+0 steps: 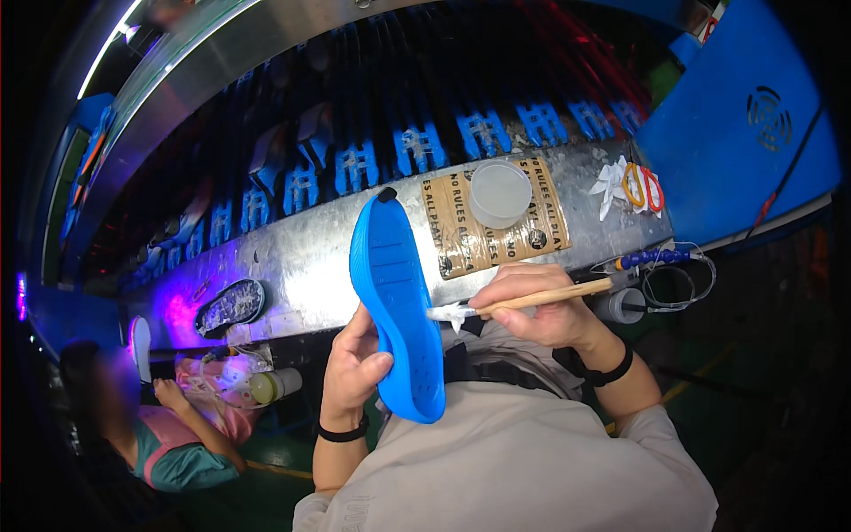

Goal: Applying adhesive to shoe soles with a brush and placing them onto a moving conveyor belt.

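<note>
A bright blue shoe sole (401,266) with a raised rim stands lengthwise in front of me, its toe or heel end over the metal bench. My left hand (355,365) is closed around its left side near the lower end, thumb on the rim. My right hand (545,310) is wrapped round the wooden handle of a brush (541,297). The brush's pale, white-coated tip sits at the sole's right edge; whether it touches is hard to tell. A small black piece (387,194) shows at the sole's top end.
A round tub of whitish liquid (500,193) stands on a printed cardboard sheet (452,239). Scissors (644,186) lie at the right beside crumpled white paper (610,188). A dark sole (230,308) rests at the bench's left. Blue conveyor holders (418,149) line the back. A co-worker (177,426) sits at left.
</note>
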A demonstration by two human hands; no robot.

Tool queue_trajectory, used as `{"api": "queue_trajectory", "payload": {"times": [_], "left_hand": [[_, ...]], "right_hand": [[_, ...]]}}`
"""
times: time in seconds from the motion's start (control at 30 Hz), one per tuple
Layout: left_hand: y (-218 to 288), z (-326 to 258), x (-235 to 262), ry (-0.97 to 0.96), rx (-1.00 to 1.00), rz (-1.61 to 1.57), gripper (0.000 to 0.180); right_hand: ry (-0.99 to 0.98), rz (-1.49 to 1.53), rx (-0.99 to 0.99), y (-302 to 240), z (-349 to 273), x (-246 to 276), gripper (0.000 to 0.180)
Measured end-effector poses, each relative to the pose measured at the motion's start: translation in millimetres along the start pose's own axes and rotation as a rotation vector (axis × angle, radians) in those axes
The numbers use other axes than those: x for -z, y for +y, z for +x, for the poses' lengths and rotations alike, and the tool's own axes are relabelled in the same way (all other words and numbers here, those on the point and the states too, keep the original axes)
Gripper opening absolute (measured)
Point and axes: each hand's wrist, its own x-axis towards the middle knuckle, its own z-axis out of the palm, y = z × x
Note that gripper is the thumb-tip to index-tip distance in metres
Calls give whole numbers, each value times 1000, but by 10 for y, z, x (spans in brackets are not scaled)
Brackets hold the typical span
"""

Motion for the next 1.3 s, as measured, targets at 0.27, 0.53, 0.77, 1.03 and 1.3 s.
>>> {"api": "queue_trajectory", "payload": {"times": [0.27,0.53,0.77,1.03,1.3], "left_hand": [[31,-1,-6,26,-33,19,89],[-11,23,146,207,39,-365,69],[689,141,231,-70,286,-659,79],[2622,1816,-129,-175,-345,-484,80],[3165,1731,1215,527,-799,855,41]], "right_hand": [[-67,-19,-15,-60,-57,-34,18],[207,221,-212,-89,-213,38,22],[516,428,-179,59,-383,34,24],[473,425,-227,65,-374,-204,27],[514,376,-270,227,-453,-113,25]]}}
